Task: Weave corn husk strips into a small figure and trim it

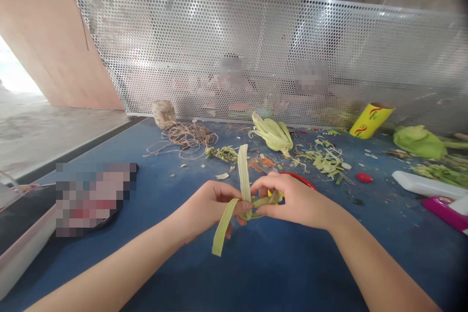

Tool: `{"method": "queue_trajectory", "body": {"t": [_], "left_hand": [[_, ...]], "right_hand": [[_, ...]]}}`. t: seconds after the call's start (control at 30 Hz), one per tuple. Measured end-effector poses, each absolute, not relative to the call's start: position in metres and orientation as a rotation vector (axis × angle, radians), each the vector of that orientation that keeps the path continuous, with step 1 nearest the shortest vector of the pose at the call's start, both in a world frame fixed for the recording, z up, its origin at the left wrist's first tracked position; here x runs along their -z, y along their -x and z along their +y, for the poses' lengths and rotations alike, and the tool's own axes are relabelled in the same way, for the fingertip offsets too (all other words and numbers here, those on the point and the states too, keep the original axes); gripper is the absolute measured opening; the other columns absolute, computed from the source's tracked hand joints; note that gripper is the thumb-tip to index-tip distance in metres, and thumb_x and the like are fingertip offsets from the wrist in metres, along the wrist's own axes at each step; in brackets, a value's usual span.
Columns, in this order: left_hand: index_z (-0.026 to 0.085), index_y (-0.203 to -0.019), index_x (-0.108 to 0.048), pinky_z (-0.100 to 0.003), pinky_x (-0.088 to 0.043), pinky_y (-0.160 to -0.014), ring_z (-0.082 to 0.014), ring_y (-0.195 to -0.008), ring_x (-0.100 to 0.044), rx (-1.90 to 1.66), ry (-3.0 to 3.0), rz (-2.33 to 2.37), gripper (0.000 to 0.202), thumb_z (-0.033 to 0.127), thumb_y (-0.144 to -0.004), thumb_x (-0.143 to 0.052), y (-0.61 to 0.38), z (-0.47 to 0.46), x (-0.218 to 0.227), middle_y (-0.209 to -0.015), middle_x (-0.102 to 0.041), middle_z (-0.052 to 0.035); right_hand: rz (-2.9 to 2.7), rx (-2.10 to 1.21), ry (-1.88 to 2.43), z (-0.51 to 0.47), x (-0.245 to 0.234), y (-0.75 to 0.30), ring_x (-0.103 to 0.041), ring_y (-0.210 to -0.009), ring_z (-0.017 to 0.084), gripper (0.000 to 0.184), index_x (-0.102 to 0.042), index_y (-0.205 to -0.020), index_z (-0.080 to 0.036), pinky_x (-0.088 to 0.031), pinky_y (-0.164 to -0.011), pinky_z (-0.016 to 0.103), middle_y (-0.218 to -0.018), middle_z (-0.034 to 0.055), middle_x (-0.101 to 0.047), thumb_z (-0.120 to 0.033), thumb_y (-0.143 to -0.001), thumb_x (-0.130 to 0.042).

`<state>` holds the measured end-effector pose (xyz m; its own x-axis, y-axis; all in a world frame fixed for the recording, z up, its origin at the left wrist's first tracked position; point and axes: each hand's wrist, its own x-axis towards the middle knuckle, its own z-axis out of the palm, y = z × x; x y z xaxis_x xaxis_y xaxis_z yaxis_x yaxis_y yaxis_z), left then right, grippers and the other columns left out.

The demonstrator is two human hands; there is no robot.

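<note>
Between both hands, over the blue table (pixel 226 282), are flat pale-green corn husk strips (pixel 243 170) crossed together. One strip stands upright and another hangs down to the left. My left hand (pixel 215 202) pinches the crossing between thumb and fingers. Closed on the right side of the same strips is my right hand (pixel 296 197), which folds a twisted end between thumb and fingertips. Partly hidden behind the right hand lies a tool with a red loop handle (pixel 302 180), possibly scissors. Beyond the hands rests a bunch of corn husks (pixel 272 135).
A perforated metal screen (pixel 204 34) borders the far edge, with people behind it. Brown twine (pixel 190 137), a beige block (pixel 164 113), husk scraps (pixel 325 158), a yellow tube (pixel 371 121) and a white-and-magenta tool (pixel 444 212) surround the work. A blurred flat object (pixel 97 200) lies left.
</note>
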<state>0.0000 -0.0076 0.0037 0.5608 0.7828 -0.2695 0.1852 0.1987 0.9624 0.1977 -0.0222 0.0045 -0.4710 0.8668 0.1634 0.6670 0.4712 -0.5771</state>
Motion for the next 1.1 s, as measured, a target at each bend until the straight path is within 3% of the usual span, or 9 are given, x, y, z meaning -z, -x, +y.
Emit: {"method": "queue_trajectory", "body": {"t": [0.13,0.2,0.3,0.43,0.5,0.63,0.73,0.93,1.1], "left_hand": [[0.013,-0.064,-0.069,-0.018,-0.042,-0.036,-0.0084,-0.035,-0.051,-0.511,-1.394,0.955,0.02,0.032,-0.062,-0.071,-0.001,-0.008,-0.005,-0.052,-0.064,-0.0008],[0.012,-0.062,-0.069,-0.018,-0.043,-0.037,-0.0085,-0.035,-0.051,-0.518,-1.394,0.983,0.02,0.032,-0.063,-0.07,-0.001,-0.008,-0.006,-0.052,-0.064,-0.0015],[0.012,-0.06,-0.068,-0.019,-0.043,-0.036,-0.0089,-0.033,-0.051,-0.516,-1.386,1.008,0.021,0.033,-0.066,-0.068,-0.001,-0.007,-0.008,-0.053,-0.065,-0.0024],[0.011,-0.059,-0.067,-0.02,-0.043,-0.034,-0.0094,-0.032,-0.051,-0.53,-1.349,1.004,0.021,0.031,-0.061,-0.072,-0.003,-0.007,-0.009,-0.05,-0.063,-0.0016],[0.011,-0.06,-0.067,-0.02,-0.044,-0.034,-0.0093,-0.031,-0.05,-0.531,-1.323,1.001,0.018,0.029,-0.06,-0.072,-0.004,-0.008,-0.007,-0.049,-0.063,-0.0009],[0.012,-0.063,-0.069,-0.019,-0.046,-0.038,-0.0093,-0.035,-0.053,-0.509,-1.305,0.956,0.008,0.02,-0.063,-0.067,-0.004,-0.008,-0.001,-0.05,-0.064,0.0001],[0.012,-0.063,-0.069,-0.018,-0.046,-0.038,-0.0096,-0.037,-0.054,-0.463,-1.302,0.957,0.006,0.017,-0.062,-0.066,-0.004,-0.007,0.001,-0.049,-0.063,0.0009],[0.013,-0.056,-0.064,-0.016,-0.044,-0.034,-0.0096,-0.036,-0.054,-0.472,-1.365,1.068,0.011,0.019,-0.065,-0.062,-0.006,-0.008,0.0,-0.046,-0.062,0.0017],[0.013,-0.051,-0.061,-0.016,-0.042,-0.033,-0.0109,-0.036,-0.055,-0.447,-1.37,1.123,0.012,0.007,-0.059,-0.056,-0.005,-0.004,0.004,-0.041,-0.059,0.0038]], "right_hand": [[-2.35,-0.303,1.31,-0.02,-0.004,-0.202,-0.052,-0.095,0.024,0.007,-0.062,-0.078,-0.029,-0.037,-0.082,0.047,-0.081,0.0008,-0.062,-0.025,-0.073,-0.063],[-2.318,-0.249,1.291,-0.02,-0.008,-0.206,-0.051,-0.098,0.025,0.004,-0.061,-0.074,-0.028,-0.035,-0.085,0.048,-0.08,0.0011,-0.063,-0.032,-0.074,-0.062],[-2.226,-0.283,1.33,-0.023,-0.016,-0.214,-0.056,-0.084,0.021,0.013,-0.061,-0.069,-0.025,-0.043,-0.074,0.038,-0.076,0.0019,-0.061,-0.037,-0.073,-0.062],[-2.146,-0.699,1.23,-0.03,-0.022,-0.216,-0.056,-0.063,0.012,0.014,-0.06,-0.091,-0.025,-0.044,-0.056,0.024,-0.07,-0.0015,-0.06,-0.033,-0.08,-0.056],[-2.12,-0.855,1.11,-0.032,-0.023,-0.21,-0.057,-0.064,0.011,0.015,-0.06,-0.092,-0.024,-0.044,-0.055,0.021,-0.075,-0.0007,-0.062,-0.029,-0.085,-0.048],[-2.185,-0.915,0.983,-0.035,-0.021,-0.191,-0.06,-0.078,0.011,0.022,-0.062,-0.092,-0.025,-0.045,-0.069,0.021,-0.087,-0.0016,-0.066,-0.02,-0.088,-0.042],[-2.283,-0.758,1.033,-0.04,-0.018,-0.181,-0.058,-0.079,0.012,0.018,-0.06,-0.096,-0.027,-0.043,-0.075,0.024,-0.086,-0.0038,-0.067,-0.019,-0.085,-0.048],[-2.378,-0.444,1.132,-0.045,-0.014,-0.172,-0.054,-0.077,0.013,0.033,-0.048,-0.115,-0.028,-0.042,-0.069,0.023,-0.079,-0.0033,-0.064,-0.017,-0.083,-0.05],[-2.478,-0.079,1.002,-0.041,-0.005,-0.166,-0.054,-0.073,0.016,0.021,-0.057,-0.101,-0.023,-0.04,-0.07,0.029,-0.077,0.0017,-0.061,-0.015,-0.085,-0.046]]}}
